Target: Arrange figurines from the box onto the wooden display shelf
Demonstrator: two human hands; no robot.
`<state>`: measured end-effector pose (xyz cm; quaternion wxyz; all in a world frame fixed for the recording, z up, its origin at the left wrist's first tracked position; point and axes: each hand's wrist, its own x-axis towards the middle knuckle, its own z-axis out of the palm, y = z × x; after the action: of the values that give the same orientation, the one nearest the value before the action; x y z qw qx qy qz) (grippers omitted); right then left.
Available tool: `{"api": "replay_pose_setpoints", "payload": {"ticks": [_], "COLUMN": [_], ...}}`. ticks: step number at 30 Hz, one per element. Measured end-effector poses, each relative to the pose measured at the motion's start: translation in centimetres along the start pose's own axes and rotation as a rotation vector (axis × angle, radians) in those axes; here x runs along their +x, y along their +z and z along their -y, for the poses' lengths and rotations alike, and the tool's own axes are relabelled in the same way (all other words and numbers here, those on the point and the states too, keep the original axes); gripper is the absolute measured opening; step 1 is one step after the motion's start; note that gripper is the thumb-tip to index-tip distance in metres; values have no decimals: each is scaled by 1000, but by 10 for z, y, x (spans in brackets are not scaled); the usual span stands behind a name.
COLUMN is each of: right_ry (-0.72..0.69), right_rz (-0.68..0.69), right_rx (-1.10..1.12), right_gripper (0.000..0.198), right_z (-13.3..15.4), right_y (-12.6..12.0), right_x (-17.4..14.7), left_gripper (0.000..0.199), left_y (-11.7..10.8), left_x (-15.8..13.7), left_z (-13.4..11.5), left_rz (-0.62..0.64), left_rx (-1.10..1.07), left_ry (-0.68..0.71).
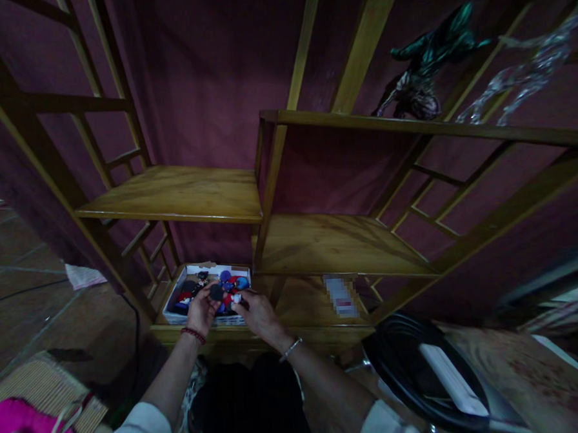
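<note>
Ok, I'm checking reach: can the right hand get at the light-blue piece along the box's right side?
Probably yes: the right hand is at the open box, close to the light-blue piece, which nothing visibly covers.

I am finding nothing I can read from here: no text, label, brand or number is coming through. The pale packet (339, 295) on the low shelf (293, 300) is showing a reddish patch beneath blocky pixels, and the front wall of the white box (230, 321) is bearing faint marks too small for me to make out.
</note>
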<state>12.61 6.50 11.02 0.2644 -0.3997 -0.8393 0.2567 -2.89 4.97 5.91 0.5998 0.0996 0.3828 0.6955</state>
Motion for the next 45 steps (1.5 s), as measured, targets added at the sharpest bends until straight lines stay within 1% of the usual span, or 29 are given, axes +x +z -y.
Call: {"api": "replay_pose_setpoints", "payload": {"ticks": [2,5,8,14,20,24,27,33,39,45], "right_ry": [-4,2,-12,23,32,47,58,94,76,72], "right_rz": [-4,-15,-33,-68,-79,-97,-106,-107,-117,-98], "right_rx": [1,9,33,89,164,227,255,317,361,376], "right_gripper": [8,8,10,11,20,15,16,16,15,17], "right_z": [0,3,8,14,20,24,24,30,38,39], "right_y": [0,0,-3,-12,-23,-28,-31,-38,-49,-53], "right_x": [-1,-2,-3,-6,-14,-20,-23,-27,-31,-35], "left_gripper": [32,28,28,24,22,22,23,27,29,29], "left_y": [4,13,23,37,46,50,52,55,63,69], "left_x": [-6,-19,-35,-59,-75,-84,-89,-99,-110,-120], "left_z": [2,7,12,17,19,22,23,23,20,17], "left_rz": [15,-13,-19,21,12,10,10,73,80,88], "left_rx": [-48,-104,-153,-227,-233,-221,-235,-232,-217,-150], "left_ry": [-3,-22,-45,0,21,28,46,86,108,137]}}
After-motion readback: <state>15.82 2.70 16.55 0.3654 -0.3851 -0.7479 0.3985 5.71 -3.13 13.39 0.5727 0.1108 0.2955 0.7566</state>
